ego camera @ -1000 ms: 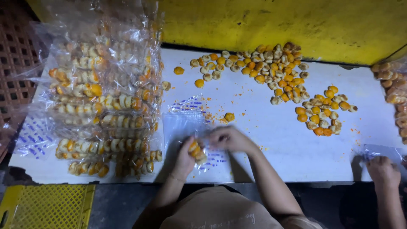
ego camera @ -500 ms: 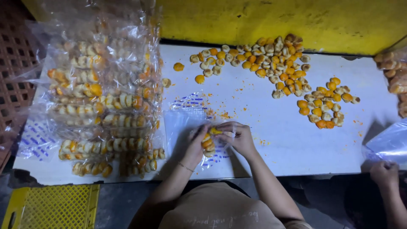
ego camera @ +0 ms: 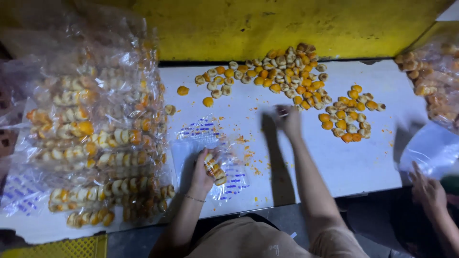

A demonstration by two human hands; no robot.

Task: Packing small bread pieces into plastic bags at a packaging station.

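- Bagging step, looks like: left hand point(ego camera: 204, 173) has its grip clamped on a clear printed bag point(ego camera: 210, 160) with a few small round pastries point(ego camera: 215, 170) inside, lower middle of the frame on the white worktop point(ego camera: 267, 157).
- Right hand point(ego camera: 288, 119) is out by the loose pile point(ego camera: 287, 71) at upper centre; it's blurred, so can't tell if the fingers are apart or pinching one.
- Next move probably needs a clean pick and the bag mouth held open.
- Half a second ago both hands were together at the bag; now the right has reached away.
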